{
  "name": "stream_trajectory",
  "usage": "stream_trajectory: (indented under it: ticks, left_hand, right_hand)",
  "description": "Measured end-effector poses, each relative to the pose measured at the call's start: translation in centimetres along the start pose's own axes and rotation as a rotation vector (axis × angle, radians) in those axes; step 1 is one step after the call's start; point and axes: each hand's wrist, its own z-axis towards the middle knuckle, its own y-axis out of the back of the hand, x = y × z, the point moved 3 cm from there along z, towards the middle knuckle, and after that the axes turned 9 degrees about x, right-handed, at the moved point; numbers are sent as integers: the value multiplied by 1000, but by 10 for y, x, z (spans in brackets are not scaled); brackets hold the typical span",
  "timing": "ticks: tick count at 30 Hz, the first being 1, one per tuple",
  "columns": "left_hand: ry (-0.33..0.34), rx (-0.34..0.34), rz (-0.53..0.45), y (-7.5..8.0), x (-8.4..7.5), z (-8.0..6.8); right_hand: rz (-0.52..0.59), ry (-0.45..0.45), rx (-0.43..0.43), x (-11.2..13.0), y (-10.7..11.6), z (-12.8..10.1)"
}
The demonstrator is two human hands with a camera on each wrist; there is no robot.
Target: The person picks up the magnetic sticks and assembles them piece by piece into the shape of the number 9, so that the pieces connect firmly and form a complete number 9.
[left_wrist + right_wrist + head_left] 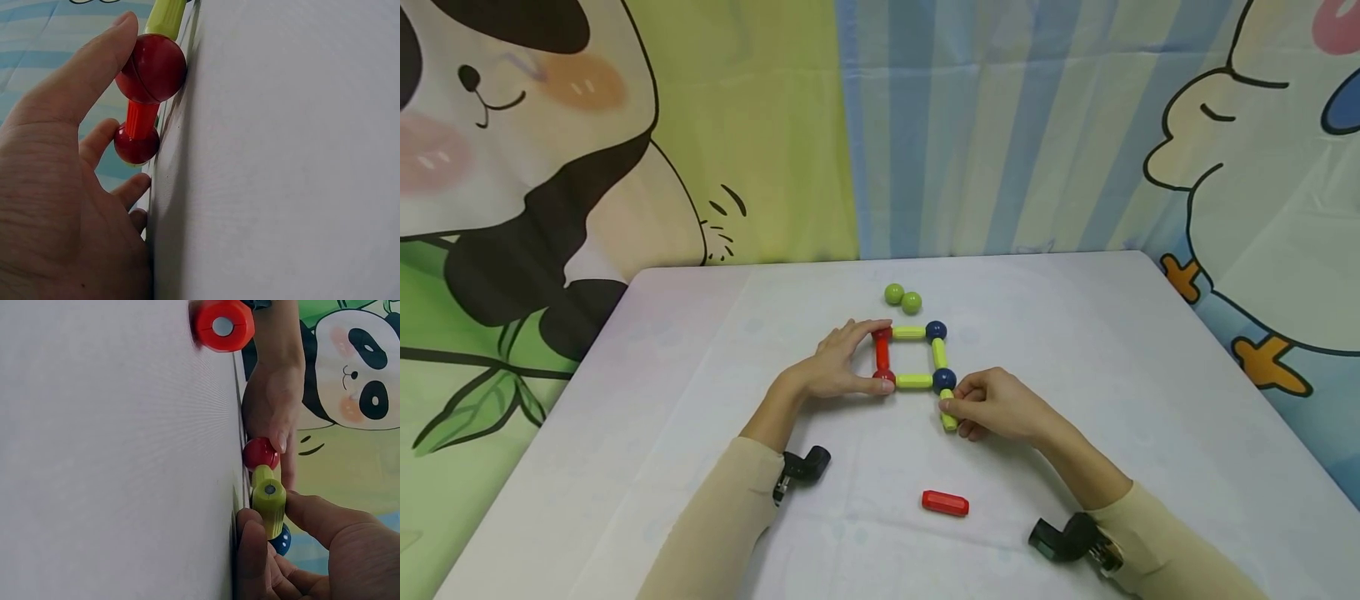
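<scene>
A square of magnetic rods and balls lies on the white table (1150, 400). Its left side is a red rod (882, 354) between two red balls (883, 377). Yellow-green rods (913, 381) and two blue balls (943, 380) make up the other sides. My left hand (838, 367) spans the red side, with the thumb (94, 69) on the near red ball (153, 69) and the fingers at the far ball (136, 145). My right hand (958, 408) pinches another yellow-green rod (949, 412) (270, 509), whose far end meets the near blue ball (282, 540).
A loose red rod (945, 502) (223, 325) lies on the table nearer me, between my forearms. Two green balls (902, 297) sit touching just beyond the square. Cartoon-print curtains hang behind the table's far edge.
</scene>
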Motion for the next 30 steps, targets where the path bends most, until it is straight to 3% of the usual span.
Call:
stream_trajectory:
  ticks: [12, 21, 30]
  left_hand:
    - [28, 4, -15, -1, 2, 1]
    - [44, 5, -15, -1, 2, 1]
    - [25, -4, -29, 0, 1, -2]
  right_hand:
    - [-36, 26, 31, -1, 5, 1]
    - [-152, 39, -30, -2, 21, 7]
    - [-175, 178, -63, 1, 29, 18]
